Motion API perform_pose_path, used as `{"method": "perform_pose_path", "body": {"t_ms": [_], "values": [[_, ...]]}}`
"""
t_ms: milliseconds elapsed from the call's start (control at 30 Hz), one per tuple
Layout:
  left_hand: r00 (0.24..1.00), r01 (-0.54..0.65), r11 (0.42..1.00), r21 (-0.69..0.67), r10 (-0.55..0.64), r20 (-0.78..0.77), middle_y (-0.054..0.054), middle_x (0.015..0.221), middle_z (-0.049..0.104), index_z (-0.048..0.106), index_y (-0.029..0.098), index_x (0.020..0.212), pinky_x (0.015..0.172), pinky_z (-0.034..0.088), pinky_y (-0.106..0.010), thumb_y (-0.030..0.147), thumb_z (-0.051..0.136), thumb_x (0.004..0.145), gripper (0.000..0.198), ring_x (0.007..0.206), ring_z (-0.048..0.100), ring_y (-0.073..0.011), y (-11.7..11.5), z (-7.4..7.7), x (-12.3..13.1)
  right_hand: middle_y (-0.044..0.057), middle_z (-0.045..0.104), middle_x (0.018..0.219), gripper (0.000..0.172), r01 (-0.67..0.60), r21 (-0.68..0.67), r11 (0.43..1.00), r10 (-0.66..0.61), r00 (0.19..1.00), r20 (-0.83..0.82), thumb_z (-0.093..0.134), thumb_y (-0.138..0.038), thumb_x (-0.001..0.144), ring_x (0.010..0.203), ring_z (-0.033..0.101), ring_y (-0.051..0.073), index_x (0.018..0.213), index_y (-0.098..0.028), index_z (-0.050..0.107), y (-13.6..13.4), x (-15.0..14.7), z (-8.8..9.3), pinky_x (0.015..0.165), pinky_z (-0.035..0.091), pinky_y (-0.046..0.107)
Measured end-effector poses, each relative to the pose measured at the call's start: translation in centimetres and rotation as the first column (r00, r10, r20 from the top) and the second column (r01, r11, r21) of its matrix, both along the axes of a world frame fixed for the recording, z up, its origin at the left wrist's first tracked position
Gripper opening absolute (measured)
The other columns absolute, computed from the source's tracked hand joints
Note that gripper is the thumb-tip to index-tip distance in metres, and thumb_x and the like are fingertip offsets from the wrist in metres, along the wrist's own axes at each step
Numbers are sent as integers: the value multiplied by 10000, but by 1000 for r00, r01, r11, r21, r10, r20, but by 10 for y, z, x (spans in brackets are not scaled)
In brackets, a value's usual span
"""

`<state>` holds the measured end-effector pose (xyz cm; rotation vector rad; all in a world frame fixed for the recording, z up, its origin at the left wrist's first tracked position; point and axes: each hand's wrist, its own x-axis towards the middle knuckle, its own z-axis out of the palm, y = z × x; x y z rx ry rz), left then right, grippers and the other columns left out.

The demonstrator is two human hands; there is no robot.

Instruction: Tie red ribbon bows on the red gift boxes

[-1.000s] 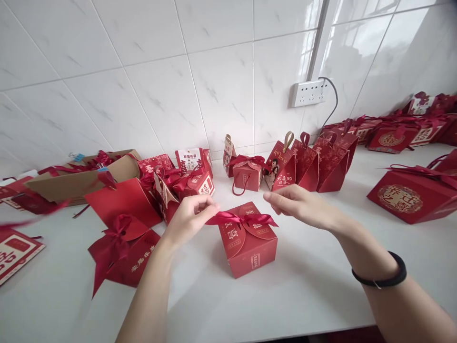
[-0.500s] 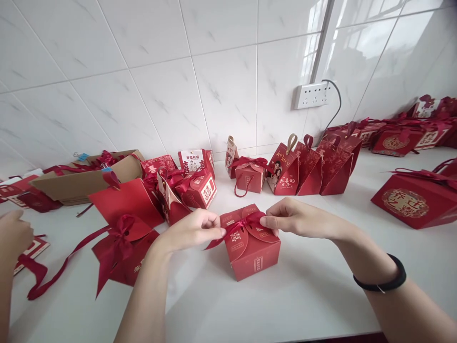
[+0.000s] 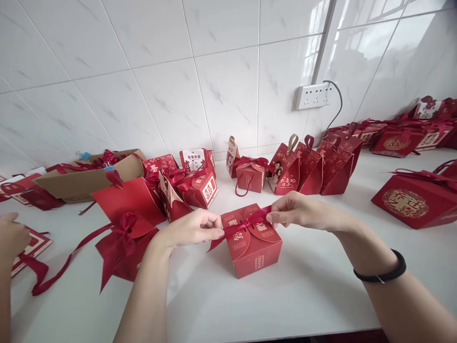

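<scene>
In the middle of the white table sits a red gift box [image 3: 255, 259] with cream lettering and rounded overlapping top flaps. Across its top runs a dark red satin ribbon [image 3: 247, 223], knotted near the centre. My left hand [image 3: 194, 228] pinches the ribbon at the box's left side, and a loose tail hangs below the fingers. On the other side my right hand [image 3: 294, 212] pinches the ribbon's right end between thumb and fingers. The stretch between both hands lies nearly straight over the flaps. A black band [image 3: 383, 271] circles my right wrist.
Another person's hand [image 3: 14, 236] is at the left edge. Close by stands a red box with a bow [image 3: 123, 238], a long ribbon trailing from it. A cardboard tray [image 3: 67, 186] holds ribbons. Several red boxes line the tiled wall; a larger box [image 3: 416, 197] stands right.
My right hand has moved slightly right and up, drawing the ribbon out straighter, so more of the box top shows. My left hand keeps its pinch. The view has shifted slightly.
</scene>
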<state>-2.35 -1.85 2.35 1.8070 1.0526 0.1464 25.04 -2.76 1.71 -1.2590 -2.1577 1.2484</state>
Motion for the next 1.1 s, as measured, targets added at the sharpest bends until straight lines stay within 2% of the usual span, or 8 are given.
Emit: {"method": "perform_pose_path", "body": {"t_ms": [233,567,667,767,833,967,1100], "values": [[996,42,999,5,-42,74,52,554,333,396,159,583,461,175,-216,350,577,766,320,505,251,-60,0,2,-4,-43,320,545,385,-17,54,998,13,997,78,507,-450,812,521,263,83,557,-162,494,-4,1,3,480,212,247],[989,45,999,-28,-40,141,62,525,287,388,161,567,448,150,-224,377,607,757,361,471,225,-50,4,-2,-5,-47,299,541,427,-59,45,997,56,996,74,523,-509,804,514,252,82,556,-163,490,-3,5,3,471,199,243],[985,22,998,-63,-11,173,57,518,341,439,156,595,427,167,-217,474,586,763,389,442,253,-46,6,-6,-7,-37,354,565,491,-58,19,998,58,998,1,511,-617,776,542,325,92,593,-162,507,-1,8,0,501,253,238],[983,98,986,-131,-75,170,11,538,493,539,133,683,390,217,-209,601,560,728,470,413,330,-56,7,-8,-8,8,487,614,582,15,-1,1000,-15,999,-37,406,-706,783,614,458,129,607,-159,502,3,7,-7,589,352,266],[982,137,980,-146,-115,150,-16,553,555,562,123,690,378,246,-202,581,615,692,461,412,371,-61,5,-8,-7,23,525,640,580,91,-10,996,-92,994,-52,408,-708,782,650,497,146,614,-159,495,4,3,-11,640,386,288],[992,55,993,-105,-42,118,-17,526,586,562,128,645,386,270,-186,422,656,715,316,408,394,-58,1,-3,-4,7,514,687,457,168,-23,986,-170,979,-117,528,-618,770,680,502,141,704,-166,527,3,-8,-11,609,386,262],[988,-2,996,-88,16,154,-37,557,626,594,125,661,387,268,-189,388,608,746,277,398,391,-56,-1,0,-1,1,524,677,383,228,-3,974,-224,955,-192,536,-534,792,651,498,124,704,-161,531,0,-16,-7,604,394,256]]}}
